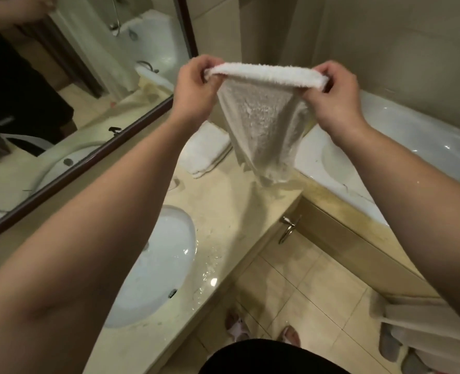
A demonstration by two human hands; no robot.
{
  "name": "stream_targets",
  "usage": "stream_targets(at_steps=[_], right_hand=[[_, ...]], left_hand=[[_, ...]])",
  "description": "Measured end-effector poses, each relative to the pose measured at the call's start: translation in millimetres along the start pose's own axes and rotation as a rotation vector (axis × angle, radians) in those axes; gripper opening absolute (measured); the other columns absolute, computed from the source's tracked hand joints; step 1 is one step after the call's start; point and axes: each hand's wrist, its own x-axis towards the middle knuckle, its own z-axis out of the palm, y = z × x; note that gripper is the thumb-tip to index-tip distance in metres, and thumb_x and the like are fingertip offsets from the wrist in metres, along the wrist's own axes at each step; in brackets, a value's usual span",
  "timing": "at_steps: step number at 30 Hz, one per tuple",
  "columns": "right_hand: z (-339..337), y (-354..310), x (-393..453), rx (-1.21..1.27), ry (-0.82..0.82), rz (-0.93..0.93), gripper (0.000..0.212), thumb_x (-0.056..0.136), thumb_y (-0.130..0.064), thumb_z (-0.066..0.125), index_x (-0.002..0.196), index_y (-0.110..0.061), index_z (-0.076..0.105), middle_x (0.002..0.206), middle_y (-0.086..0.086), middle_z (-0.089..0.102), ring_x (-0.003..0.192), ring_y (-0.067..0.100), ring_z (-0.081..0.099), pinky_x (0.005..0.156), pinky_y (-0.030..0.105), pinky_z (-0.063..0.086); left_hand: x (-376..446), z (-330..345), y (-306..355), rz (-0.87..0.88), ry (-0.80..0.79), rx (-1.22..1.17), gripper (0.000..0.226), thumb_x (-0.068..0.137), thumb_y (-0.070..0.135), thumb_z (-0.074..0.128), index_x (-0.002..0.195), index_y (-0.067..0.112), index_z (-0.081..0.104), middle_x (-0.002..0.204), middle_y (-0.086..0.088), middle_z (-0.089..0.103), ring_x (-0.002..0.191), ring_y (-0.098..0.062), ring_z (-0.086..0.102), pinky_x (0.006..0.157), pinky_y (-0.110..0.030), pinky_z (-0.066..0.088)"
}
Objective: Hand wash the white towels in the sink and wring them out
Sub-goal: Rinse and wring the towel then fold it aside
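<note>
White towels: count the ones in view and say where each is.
2, possibly more. One white towel hangs stretched between both hands above the counter. A folded stack lies on the counter behind it; its layers can't be counted.

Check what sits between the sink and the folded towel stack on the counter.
Head view: only bare, wet beige marble counter lies between the oval white sink and the folded white towel stack; the held white towel hangs above it.

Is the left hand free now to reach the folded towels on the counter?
Probably not yet: the left hand and right hand both pinch the held towel, which hangs in front of the folded towels.
</note>
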Motion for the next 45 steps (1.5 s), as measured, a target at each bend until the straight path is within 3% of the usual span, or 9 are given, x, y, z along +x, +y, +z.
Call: stream_targets(at_steps=[4, 7, 13, 21, 26, 32, 38, 42, 45], right_hand=[[30, 0, -12, 0.116, 0.045, -0.045, 0.027, 0.086, -0.006, 0.064, 0.086, -0.032, 0.056, 0.086, -0.013, 0.058, 0.076, -0.001, 0.050, 0.068, 0.018, 0.042], [57, 28, -32, 0.114, -0.096, 0.069, 0.026, 0.088, 0.000, 0.063, 0.091, -0.025, 0.059, 0.101, -0.010, 0.062, 0.088, -0.002, 0.055, 0.078, 0.018, 0.048], [88, 105, -83, -0.138, -0.565, 0.320, 0.022, 0.085, 0.002, 0.069, 0.091, -0.019, 0.066, 0.094, 0.005, 0.067, 0.086, 0.019, 0.059, 0.079, 0.034, 0.049], [109, 143, -116, -0.226, -0.909, 0.684, 0.019, 0.083, -0.012, 0.076, 0.101, -0.015, 0.071, 0.103, 0.010, 0.071, 0.091, 0.020, 0.065, 0.078, 0.028, 0.052], [128, 161, -111, -0.247, -0.706, 0.720, 0.022, 0.087, -0.017, 0.074, 0.107, -0.014, 0.068, 0.106, 0.007, 0.064, 0.094, 0.023, 0.061, 0.062, 0.029, 0.049], [167, 202, -73, -0.382, -0.490, 0.662, 0.036, 0.088, -0.021, 0.070, 0.121, -0.011, 0.061, 0.122, 0.010, 0.060, 0.106, 0.027, 0.056, 0.076, 0.029, 0.040], [189, 236, -34, -0.300, -0.316, 0.689, 0.044, 0.096, -0.019, 0.061, 0.136, -0.015, 0.044, 0.114, 0.010, 0.058, 0.100, 0.026, 0.056, 0.080, 0.030, 0.041], [193, 262, -32, -0.311, -0.298, 0.906, 0.076, 0.086, -0.034, 0.075, 0.145, -0.008, 0.034, 0.135, 0.015, 0.051, 0.123, 0.034, 0.053, 0.098, 0.043, 0.046], [195, 277, -42, -0.334, -0.339, 1.103, 0.087, 0.081, -0.049, 0.077, 0.141, 0.000, 0.038, 0.125, 0.011, 0.054, 0.120, 0.035, 0.056, 0.084, 0.037, 0.044]], left_hand=[[-6, -14, -27, 0.010, 0.069, -0.139, 0.019, 0.086, 0.009, 0.063, 0.103, 0.012, 0.071, 0.106, -0.007, 0.069, 0.098, -0.019, 0.067, 0.084, -0.043, 0.060], [-39, -20, -73, -0.126, 0.013, -0.107, 0.022, 0.084, 0.004, 0.062, 0.099, 0.017, 0.072, 0.100, 0.002, 0.070, 0.094, -0.004, 0.063, 0.086, -0.033, 0.057], [-105, -36, -166, -0.421, -0.452, -0.014, 0.021, 0.088, -0.011, 0.061, 0.099, 0.002, 0.072, 0.080, -0.003, 0.067, 0.062, -0.002, 0.061, 0.066, -0.024, 0.054], [-132, -38, -222, -0.720, -0.842, -0.006, 0.007, 0.085, -0.002, 0.069, 0.087, 0.003, 0.072, 0.077, -0.013, 0.064, 0.065, -0.024, 0.059, 0.056, -0.026, 0.053], [-133, -17, -245, -0.849, -0.684, -0.017, 0.003, 0.087, 0.005, 0.071, 0.089, 0.008, 0.071, 0.083, -0.008, 0.063, 0.073, -0.022, 0.059, 0.060, -0.027, 0.051], [-98, 29, -269, -0.931, -0.347, -0.072, 0.016, 0.087, 0.013, 0.075, 0.101, 0.007, 0.070, 0.088, -0.005, 0.064, 0.069, -0.016, 0.059, 0.059, -0.028, 0.050], [-66, 69, -295, -1.012, -0.099, -0.165, 0.031, 0.088, 0.023, 0.074, 0.115, 0.011, 0.066, 0.099, -0.004, 0.070, 0.090, -0.023, 0.069, 0.095, -0.042, 0.056], [-91, 89, -309, -1.194, -0.216, 0.067, 0.042, 0.087, 0.050, 0.070, 0.110, 0.015, 0.063, 0.112, -0.004, 0.067, 0.101, -0.024, 0.064, 0.097, -0.042, 0.052], [-112, 108, -310, -1.255, -0.333, 0.207, 0.065, 0.074, 0.065, 0.075, 0.109, 0.014, 0.056, 0.109, -0.001, 0.061, 0.103, -0.024, 0.061, 0.095, -0.041, 0.052]])
